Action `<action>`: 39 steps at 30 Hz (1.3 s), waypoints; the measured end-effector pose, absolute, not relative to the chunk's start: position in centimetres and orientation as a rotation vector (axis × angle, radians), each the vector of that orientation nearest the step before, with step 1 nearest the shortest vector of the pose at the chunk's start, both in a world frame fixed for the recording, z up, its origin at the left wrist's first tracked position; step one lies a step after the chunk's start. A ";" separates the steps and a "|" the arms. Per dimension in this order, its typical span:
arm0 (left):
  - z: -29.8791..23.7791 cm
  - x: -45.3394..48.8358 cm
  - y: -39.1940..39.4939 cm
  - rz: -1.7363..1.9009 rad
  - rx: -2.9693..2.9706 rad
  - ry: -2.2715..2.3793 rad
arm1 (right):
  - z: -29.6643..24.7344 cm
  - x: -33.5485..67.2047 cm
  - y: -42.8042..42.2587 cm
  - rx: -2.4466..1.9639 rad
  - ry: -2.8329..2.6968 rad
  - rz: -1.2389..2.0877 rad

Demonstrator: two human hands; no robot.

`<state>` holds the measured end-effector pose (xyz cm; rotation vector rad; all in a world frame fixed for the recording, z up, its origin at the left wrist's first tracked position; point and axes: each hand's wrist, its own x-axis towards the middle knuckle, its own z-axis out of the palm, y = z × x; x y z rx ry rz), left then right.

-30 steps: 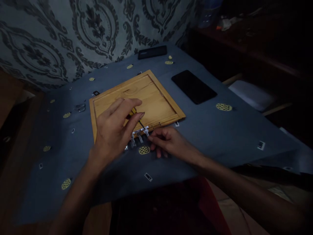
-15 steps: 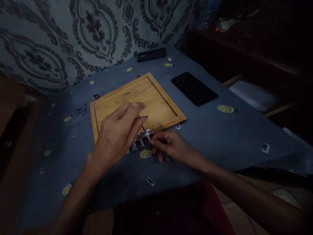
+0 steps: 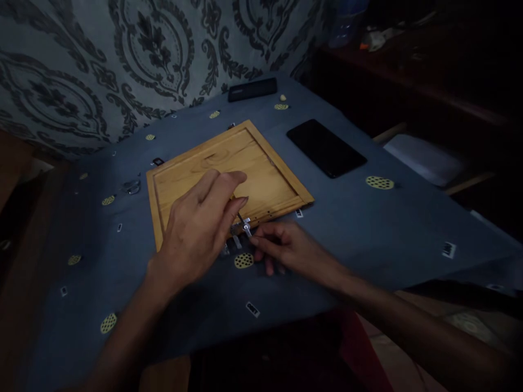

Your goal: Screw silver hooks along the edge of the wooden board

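A wooden panel with a raised frame [image 3: 261, 174] lies flat on the cloth. My left hand [image 3: 194, 231] is closed round a screwdriver [image 3: 241, 217], its handle mostly hidden by the fingers. The thin shaft slants down to a small metal piece [image 3: 247, 230] at the panel's near edge. My right hand [image 3: 288, 247] pinches the outer end of that piece between thumb and finger. Beside it, other metal tabs [image 3: 237, 241] stick out from the same edge, partly behind my left hand. Small dark holes run along the edge to the right.
A black phone [image 3: 326, 148] lies right of the panel, and a dark case-like object [image 3: 252, 90] sits at the back by the patterned curtain [image 3: 159, 49]. A small metallic object [image 3: 131, 187] rests at left. The blue patterned cloth [image 3: 327, 234] covers the table.
The view has shifted slightly. Both hands keep nearly the same pose, with the screwdriver still at the metal piece.
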<state>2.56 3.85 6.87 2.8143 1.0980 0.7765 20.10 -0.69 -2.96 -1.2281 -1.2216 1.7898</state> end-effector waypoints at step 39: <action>8.0 1.6 4.2 0.526 2.741 0.997 | -2.7 20.2 -0.7 -1.252 -1.236 1.792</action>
